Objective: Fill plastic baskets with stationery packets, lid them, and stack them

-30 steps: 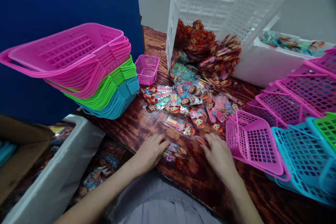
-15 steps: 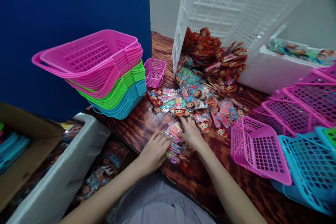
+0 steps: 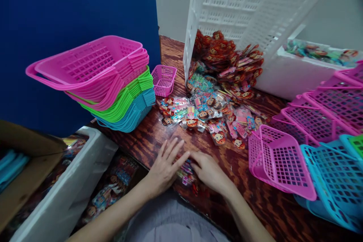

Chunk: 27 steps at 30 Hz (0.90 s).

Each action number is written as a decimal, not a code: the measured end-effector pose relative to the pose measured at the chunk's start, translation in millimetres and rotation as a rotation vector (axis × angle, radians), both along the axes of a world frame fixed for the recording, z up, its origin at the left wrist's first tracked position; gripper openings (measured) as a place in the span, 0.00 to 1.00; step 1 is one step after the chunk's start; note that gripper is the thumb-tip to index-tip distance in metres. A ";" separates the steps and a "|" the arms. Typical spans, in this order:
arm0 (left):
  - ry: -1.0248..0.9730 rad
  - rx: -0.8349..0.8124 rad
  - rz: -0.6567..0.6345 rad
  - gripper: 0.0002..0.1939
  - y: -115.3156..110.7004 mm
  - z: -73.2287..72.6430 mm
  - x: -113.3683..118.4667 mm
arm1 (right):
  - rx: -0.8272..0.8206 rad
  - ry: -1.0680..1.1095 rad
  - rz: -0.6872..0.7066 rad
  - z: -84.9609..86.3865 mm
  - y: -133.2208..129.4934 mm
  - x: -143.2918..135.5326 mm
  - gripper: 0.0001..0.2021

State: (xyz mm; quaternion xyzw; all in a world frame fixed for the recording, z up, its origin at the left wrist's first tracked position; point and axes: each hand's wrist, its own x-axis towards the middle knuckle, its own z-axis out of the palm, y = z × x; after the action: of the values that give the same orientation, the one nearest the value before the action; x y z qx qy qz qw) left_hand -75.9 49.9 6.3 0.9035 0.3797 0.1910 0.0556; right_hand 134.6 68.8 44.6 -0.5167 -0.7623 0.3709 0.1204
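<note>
Near the table's front edge, a small group of plastic-wrapped packets [image 3: 186, 174] lies partly under both hands. My left hand [image 3: 167, 168] is spread at its left side, fingers apart and holding nothing visible. On the right, my right hand [image 3: 208, 169] has its fingers bent together against the packets; its fingertips meet the left hand's, and what they grip is hidden. Farther back lies a loose spread of packets [image 3: 198, 109] with printed doll heads, running into a large pile [image 3: 221, 55] at the mouth of a white crate [image 3: 227, 7].
Stacked pink, green and blue baskets [image 3: 113, 79] stand left, beside a small pink basket [image 3: 164, 80]. More pink baskets [image 3: 283, 159] and blue ones [image 3: 334, 174] are at right. Foam boxes stand at lower left [image 3: 70, 185] and back right [image 3: 306, 72].
My right hand has drawn back toward me, down beside the left. My left hand's fingers have spread. The pink-and-yellow packet seen between the hands now no longer shows. The view has shifted slightly.
</note>
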 end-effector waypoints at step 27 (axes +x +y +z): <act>0.196 -0.494 0.097 0.17 16.5 23.2 34.6 | 0.318 -0.327 0.037 -3.2 229.4 -131.7 0.21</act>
State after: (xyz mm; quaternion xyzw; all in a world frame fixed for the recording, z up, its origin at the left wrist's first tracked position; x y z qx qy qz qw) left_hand -41.2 66.4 29.5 0.8575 0.4611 0.0065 0.2281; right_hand 2.9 298.2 41.4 -0.5303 -0.8298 0.1596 0.0685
